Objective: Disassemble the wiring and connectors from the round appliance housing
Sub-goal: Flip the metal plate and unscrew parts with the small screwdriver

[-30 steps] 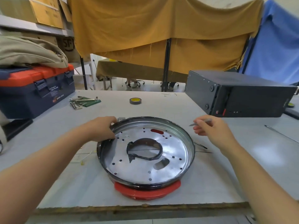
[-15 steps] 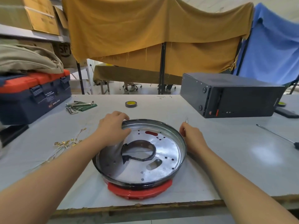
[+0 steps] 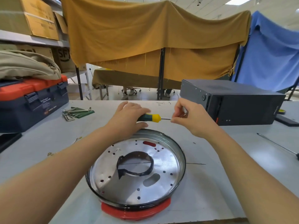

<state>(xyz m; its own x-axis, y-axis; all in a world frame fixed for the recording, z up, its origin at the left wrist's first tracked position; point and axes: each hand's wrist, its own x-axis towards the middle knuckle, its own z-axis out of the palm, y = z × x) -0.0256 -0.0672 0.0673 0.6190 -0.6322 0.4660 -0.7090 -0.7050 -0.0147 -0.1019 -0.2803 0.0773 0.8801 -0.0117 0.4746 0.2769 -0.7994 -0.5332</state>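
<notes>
The round appliance housing (image 3: 171,167) lies on the table near its front edge: a shiny metal pan with several holes, a dark ring around its centre opening, on a red base (image 3: 135,210). Beyond its far rim my left hand (image 3: 127,117) grips the green and yellow handle of a screwdriver (image 3: 152,118), held level. My right hand (image 3: 192,118) pinches the screwdriver's metal shaft with its fingertips and also holds a thin silver bit. Loose wires with gold terminals (image 3: 64,147) lie on the table to the left.
A blue and orange toolbox (image 3: 32,101) stands at the left with a beige bag on top. Hex keys on a green pouch (image 3: 76,112) lie beside it. A black computer case (image 3: 234,102) sits at the right. A long thin tool (image 3: 278,145) lies far right.
Both hands left the housing rim and moved up past it. My left hand now holds a screwdriver, and my right fingers have come onto its shaft.
</notes>
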